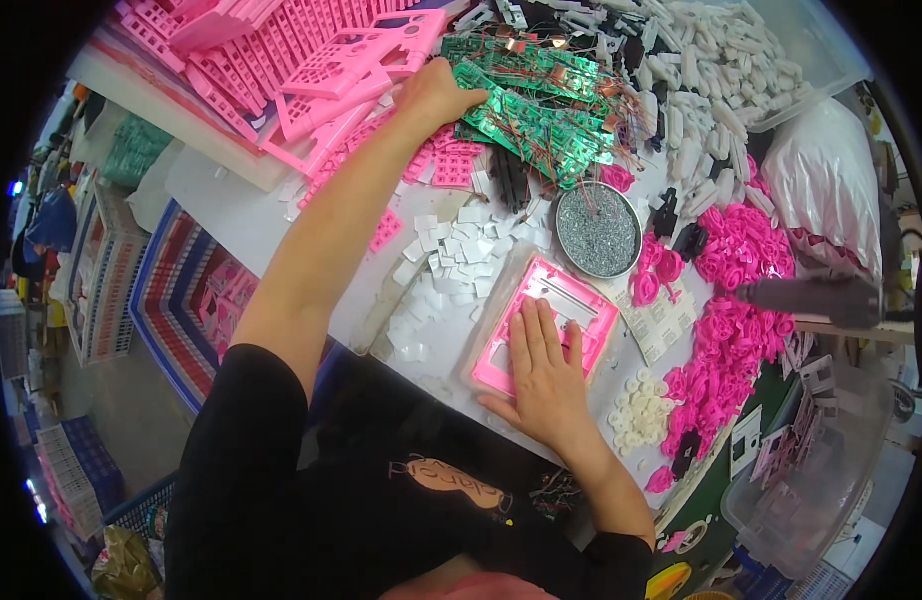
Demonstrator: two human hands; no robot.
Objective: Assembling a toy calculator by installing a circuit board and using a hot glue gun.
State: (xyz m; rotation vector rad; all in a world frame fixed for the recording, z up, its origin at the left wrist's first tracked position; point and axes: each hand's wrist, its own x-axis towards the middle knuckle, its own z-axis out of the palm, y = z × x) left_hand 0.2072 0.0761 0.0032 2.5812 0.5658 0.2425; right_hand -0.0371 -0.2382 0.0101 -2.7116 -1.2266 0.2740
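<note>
My left hand (437, 98) reaches to the far side of the table, at the left end of a heap of green circuit boards (541, 118) with thin wires. Its thumb and fingers close around the end of one board; the fingertips are partly hidden. Nearer to me, my right hand (549, 365) lies flat, fingers stretched, on a pink plastic casing (496, 362). The casing rests in a pale, shallow holder, and a white part shows inside it. Just beyond it stands a round tin (600, 230) full of small metal screws.
Small white squares (461, 255) lie left of the casing. Pink casings (331, 90) are stacked at far left. Bright pink parts (726, 330), cream rings (641, 412) and white plastic pieces (711, 75) pile up on the right. A dark tool (816, 300) juts in from the right.
</note>
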